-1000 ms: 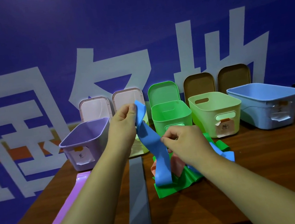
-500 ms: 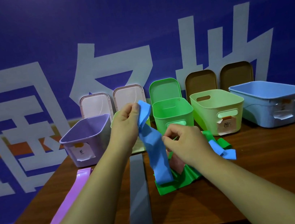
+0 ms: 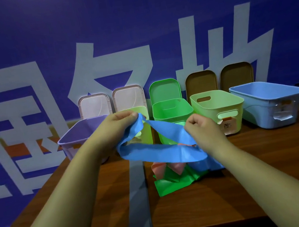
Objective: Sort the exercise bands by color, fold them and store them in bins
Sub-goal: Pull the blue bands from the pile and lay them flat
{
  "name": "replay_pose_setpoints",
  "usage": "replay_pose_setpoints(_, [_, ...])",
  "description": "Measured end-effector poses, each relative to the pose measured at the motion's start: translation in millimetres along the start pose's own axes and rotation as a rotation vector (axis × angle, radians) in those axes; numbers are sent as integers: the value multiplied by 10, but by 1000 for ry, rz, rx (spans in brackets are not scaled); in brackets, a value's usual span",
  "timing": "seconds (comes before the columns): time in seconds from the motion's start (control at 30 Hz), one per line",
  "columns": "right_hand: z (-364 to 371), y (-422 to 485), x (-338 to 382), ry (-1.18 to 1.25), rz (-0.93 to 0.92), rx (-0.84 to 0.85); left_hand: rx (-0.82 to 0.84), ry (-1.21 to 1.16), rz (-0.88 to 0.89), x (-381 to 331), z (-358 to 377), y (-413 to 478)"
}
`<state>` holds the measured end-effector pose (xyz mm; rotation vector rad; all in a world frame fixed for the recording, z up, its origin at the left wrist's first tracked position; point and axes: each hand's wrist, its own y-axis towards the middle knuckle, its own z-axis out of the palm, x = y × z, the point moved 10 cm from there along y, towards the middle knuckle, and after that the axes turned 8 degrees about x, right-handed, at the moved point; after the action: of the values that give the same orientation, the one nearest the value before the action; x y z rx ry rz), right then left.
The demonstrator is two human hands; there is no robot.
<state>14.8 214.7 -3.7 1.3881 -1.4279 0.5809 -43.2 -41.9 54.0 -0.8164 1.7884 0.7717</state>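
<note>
Blue band (image 3: 160,152): long axis left-right between hands | left hand (image 3: 119,125) pinches end, right hand (image 3: 203,130) grips mid-length | blue bin (image 3: 260,113): far right, nearer right hand

A blue band (image 3: 162,154) hangs in the air as a twisted, sagging loop, held up at both ends. Below it a green band (image 3: 174,184) and a pink band (image 3: 160,168) lie crumpled together on the tabletop (image 3: 267,164). A grey band (image 3: 138,201) lies flat and straight just left of them. Behind stand five open bins in a row: a purple bin (image 3: 82,131), a half-hidden pale green bin (image 3: 142,110), a green bin (image 3: 171,110), a yellow-green bin (image 3: 218,103) and a blue bin (image 3: 269,100).
</note>
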Motion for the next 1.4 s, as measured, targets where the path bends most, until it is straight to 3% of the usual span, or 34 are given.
replay_pose_setpoints(0.33, [205,-29,-285,-172,34,251,408,583,-105,394,464,-30])
replay_pose_setpoints(0.53, [275,-124,-366,-236,-8,268,380,894,-88,604,533,62])
replay_pose_setpoints(0.6, [295,-156,-390,-263,-24,278,314,861,-59,561,489,67])
replay_pose_setpoints(0.7, [303,-155,-483,-273,-25,291,229,621,-22,378,454,27])
replay_pose_setpoints(0.83, [292,-154,-473,-209,-48,311,154,397,173,-193,465,11])
replay_pose_setpoints(1.07, [142,-145,-340,121,26,289,92,312,364,-1008,674,208])
replay_pose_setpoints(1.4, [-298,-415,-277,582,68,215,-96,233,440,-1854,964,586])
